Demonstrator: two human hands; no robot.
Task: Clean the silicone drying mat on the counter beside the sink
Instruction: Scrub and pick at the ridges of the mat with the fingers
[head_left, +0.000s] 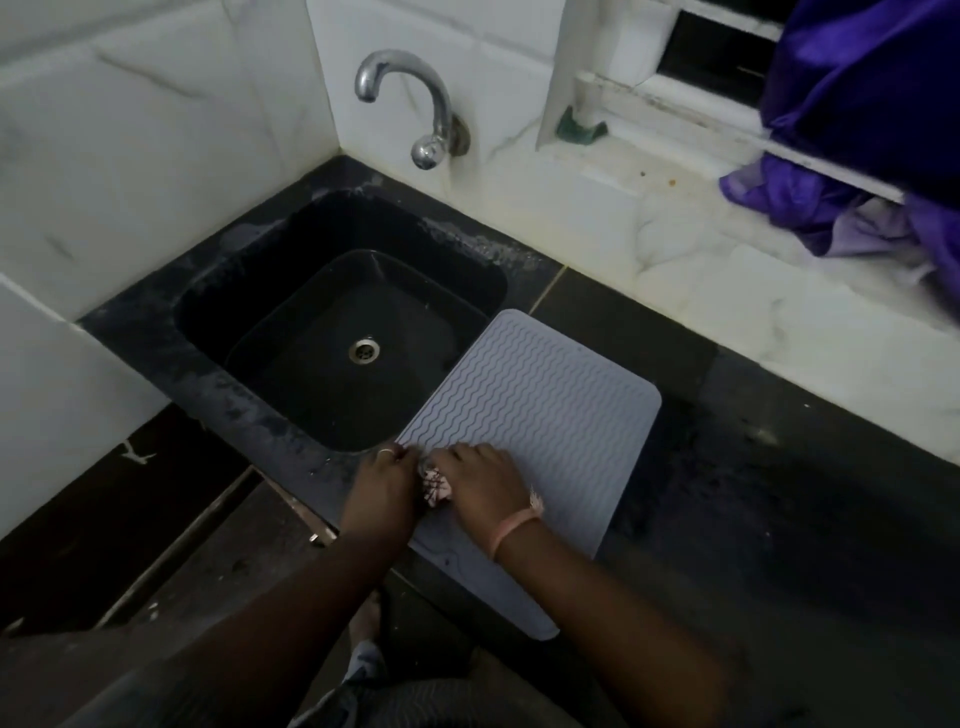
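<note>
Two bare forearms reaching up from the bottom edge, nearest the lens, meeting at the near-left part of a pale grey rectangular silicone drying mat (535, 415) with rounded corners and a wavy ribbed surface.

Left hand (382, 486) resting at the mat's left edge, a thin ring on one finger, fingers bent down onto the edge; whether pinching the mat or just pressing it, cannot tell. Right hand (480, 480) knuckles-up on the mat, fingers curled round a small crumpled pink-and-white patterned cloth (435, 484) bunched between the two hands and pressed against the ribs. Pink band (511, 527) tied around the right wrist, its frayed end sticking up.

Mat lying flat on the dark stone counter (753, 467), just right of the black square sink basin (332, 322), its far-left corner overlapping the sink's rim, its near corner reaching the counter's front edge. Round metal drain (364, 349) at the bottom of the basin. Curved chrome tap (410, 98) mounted on the white marble-patterned wall tiles (130, 156) behind the sink, spout pointing down toward the basin. Whitish residue along the counter's rear edge beside the wall.

Upper right: white window frame (649, 88) with a stained white ledge, a small green object (579, 129) at the frame's foot, and shiny purple fabric (872, 130) draped over the sill, well apart from the mat. Dark floor tiles (156, 519) visible lower left, below the counter.
</note>
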